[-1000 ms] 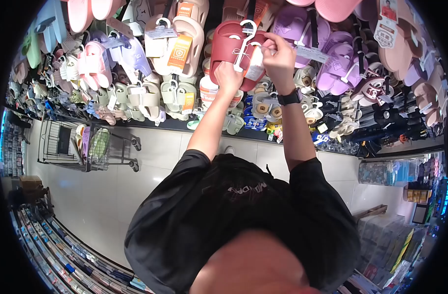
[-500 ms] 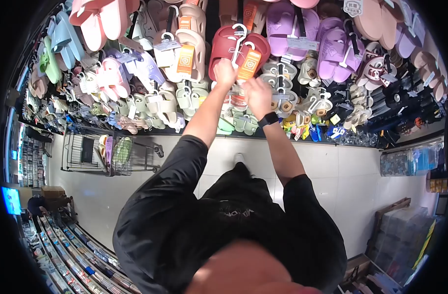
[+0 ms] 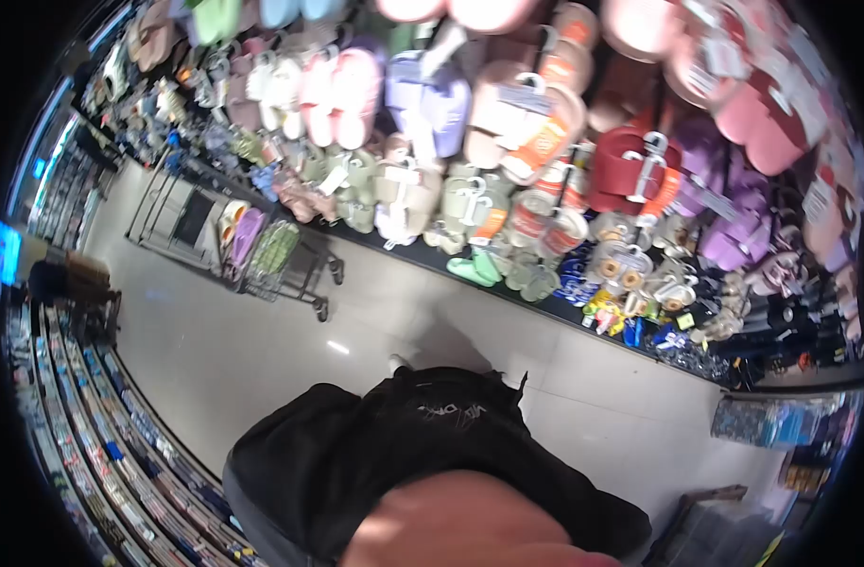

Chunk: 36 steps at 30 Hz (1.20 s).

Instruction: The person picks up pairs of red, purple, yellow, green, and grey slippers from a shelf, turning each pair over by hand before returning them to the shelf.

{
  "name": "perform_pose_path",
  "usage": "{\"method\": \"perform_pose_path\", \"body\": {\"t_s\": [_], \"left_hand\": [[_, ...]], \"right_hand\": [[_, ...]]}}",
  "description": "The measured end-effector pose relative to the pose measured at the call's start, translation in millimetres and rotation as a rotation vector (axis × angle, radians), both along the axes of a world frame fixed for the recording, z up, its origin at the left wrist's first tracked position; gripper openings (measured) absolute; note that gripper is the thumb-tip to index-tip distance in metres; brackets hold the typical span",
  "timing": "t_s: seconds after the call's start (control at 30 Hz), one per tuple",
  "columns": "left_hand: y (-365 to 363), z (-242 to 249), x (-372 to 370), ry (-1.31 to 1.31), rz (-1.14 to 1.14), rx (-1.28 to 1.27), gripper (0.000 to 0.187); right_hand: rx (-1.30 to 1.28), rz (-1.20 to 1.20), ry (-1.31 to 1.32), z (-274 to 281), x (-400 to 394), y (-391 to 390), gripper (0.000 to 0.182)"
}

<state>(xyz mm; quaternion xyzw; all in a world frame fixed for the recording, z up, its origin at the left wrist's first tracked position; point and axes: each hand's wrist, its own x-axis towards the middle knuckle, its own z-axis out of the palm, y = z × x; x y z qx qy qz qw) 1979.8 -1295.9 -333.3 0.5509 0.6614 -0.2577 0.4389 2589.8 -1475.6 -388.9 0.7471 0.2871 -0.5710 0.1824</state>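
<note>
Neither of my hands is in view; both arms are down, hidden by my black shirt (image 3: pixel 375 463). Ahead of me, red slippers (image 3: pixel 621 175) hang from the display on a white hook hanger with an orange tag. Purple slippers (image 3: pixel 734 231) hang to their right. On their left are beige slippers (image 3: pixel 496 118), also with an orange tag, then lavender ones (image 3: pixel 441 104) and pink ones (image 3: pixel 342 94). Lower down hang grey-green slippers (image 3: pixel 475 198), and a bright green pair (image 3: pixel 475 268) sits at the bottom edge.
To the left stands a wire shopping cart (image 3: pixel 186 227) with purple slippers (image 3: pixel 247 234) and something green inside. Long shelves of small goods (image 3: pixel 101 444) run along the lower left. Clear plastic boxes (image 3: pixel 725 534) are at the lower right. The tiled floor (image 3: pixel 583 416) lies between.
Both hands have left the red slippers and dropped out of view; the slippers now hang on the display. My view has turned, so the rack slants and the cart appears nearer.
</note>
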Motion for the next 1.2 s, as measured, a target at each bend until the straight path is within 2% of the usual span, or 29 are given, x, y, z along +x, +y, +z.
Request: {"method": "perform_pose_path", "body": {"t_s": [0.07, 0.17, 0.23, 0.3, 0.33, 0.37, 0.4, 0.43, 0.5, 0.57, 0.63, 0.7, 0.73, 0.8, 0.83, 0.87, 0.9, 0.93, 0.97, 1.0, 1.03, 1.07, 1.1, 1.17, 1.2], "left_hand": [[-65, 4, -124, 0.175, 0.322, -0.098, 0.047], [-125, 13, -238, 0.298, 0.888, -0.082, 0.038], [-135, 6, -278, 0.283, 1.261, 0.035, 0.032], [-118, -10, -285, 0.147, 1.507, 0.185, 0.028], [-102, -18, -279, 0.073, 1.573, 0.245, 0.026], [-78, -31, -275, -0.076, 1.614, 0.308, 0.027], [-31, 10, -243, -0.043, 1.53, 0.241, 0.025], [3, 14, -223, -0.117, 1.494, 0.258, 0.027], [61, 8, -183, -0.314, 1.332, 0.305, 0.03], [110, 12, -138, -0.412, 1.137, 0.375, 0.032], [137, 41, -113, -0.522, 0.56, 0.535, 0.037], [146, 74, -115, -0.469, 0.458, 0.534, 0.038], [150, 81, -118, -0.437, 0.411, 0.531, 0.039], [139, 63, -151, -0.383, 0.662, 0.525, 0.038], [127, 48, -170, -0.308, 0.844, 0.514, 0.036], [109, 39, -188, -0.392, 1.289, 0.461, 0.032], [84, 34, -204, -0.383, 1.572, 0.556, 0.03], [62, 29, -220, -0.285, 1.916, 0.473, 0.029], [37, 24, -232, -0.186, 2.081, 0.458, 0.03], [-41, -83, -264, -0.021, 1.743, 0.584, 0.036], [-28, -39, -264, 0.073, 1.672, 0.429, 0.035], [-15, 11, -263, 0.156, 1.583, 0.268, 0.034], [12, 90, -256, 0.221, 1.485, 0.112, 0.034], [-12, 57, -295, 0.318, 1.428, 0.165, 0.033], [-8, 39, -314, 0.345, 1.377, 0.188, 0.034]], "right_hand": [[0.01, -0.022, 0.004, 7, -32, 9, 0.024], [0.114, 0.087, 0.053, -2, -87, 53, 0.024], [0.232, 0.291, 0.088, -19, -124, 103, 0.024], [0.452, 0.611, 0.07, -43, -156, 185, 0.024], [0.598, 0.655, 0.039, -50, -173, 237, 0.024], [0.751, 0.619, 0.025, -52, -196, 294, 0.024], [0.802, 0.201, 0.15, -17, -238, 369, 0.021], [0.856, -0.189, 0.319, 20, -278, 436, 0.022], [0.887, -0.344, 0.524, 130, -367, 527, 0.025], [0.989, -0.15, 0.575, 172, -429, 591, 0.03], [1.052, -0.027, 0.649, 182, -483, 619, 0.031], [1.033, 0.121, 0.667, 170, -529, 640, 0.029], [1.121, 0.373, 0.631, 129, -542, 650, 0.027], [1.082, 0.584, 0.565, 17, -567, 644, 0.019], [0.944, 0.849, 0.532, 12, -569, 623, 0.018], [0.977, 0.891, 0.388, 19, -574, 585, 0.02], [0.676, 1.66, 0.324, -19, -570, 576, 0.024], [0.716, 0.987, 0.212, -13, -569, 557, 0.029], [0.601, 0.817, 0.287, 17, -574, 566, 0.032], [0.613, 0.841, 0.382, 22, -584, 585, 0.031], [0.622, 0.857, 0.465, 11, -581, 604, 0.029], [0.435, 0.611, 0.573, 2, -569, 628, 0.025], [0.236, 0.381, 0.693, -6, -569, 648, 0.021], [0.524, 0.439, 0.563, 7, -557, 681, 0.016], [0.552, 0.359, 0.507, 3, -542, 700, 0.017]]}}
